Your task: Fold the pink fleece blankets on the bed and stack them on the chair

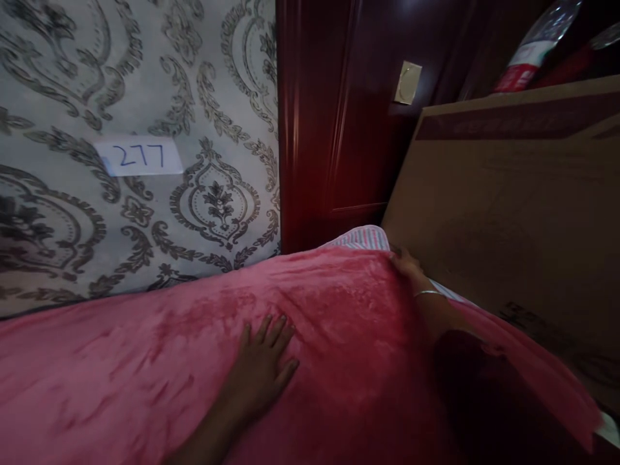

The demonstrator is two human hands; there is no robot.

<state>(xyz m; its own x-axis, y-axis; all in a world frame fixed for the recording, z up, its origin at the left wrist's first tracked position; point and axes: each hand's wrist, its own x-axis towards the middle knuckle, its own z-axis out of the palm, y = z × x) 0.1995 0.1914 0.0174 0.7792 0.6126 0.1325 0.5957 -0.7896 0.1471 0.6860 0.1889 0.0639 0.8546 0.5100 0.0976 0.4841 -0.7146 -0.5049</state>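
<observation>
A plush pink blanket [203,349] is spread over the bed, with soft creases in its pile. My left hand [264,365] lies flat on it near the middle, fingers spread, holding nothing. At the far right corner, my right hand [409,266] has its fingers closed on the blanket's edge, though part of the grip is in shadow. Beyond that corner a striped sheet [365,237] peeks out from under the blanket. A thin bracelet circles the right wrist.
A large cardboard box [504,206] stands close along the right side, with a plastic bottle [540,48] behind its top edge. Dark red wood panelling [314,129] and a patterned wall [217,200] bearing a paper marked 277 [140,155] bound the far side.
</observation>
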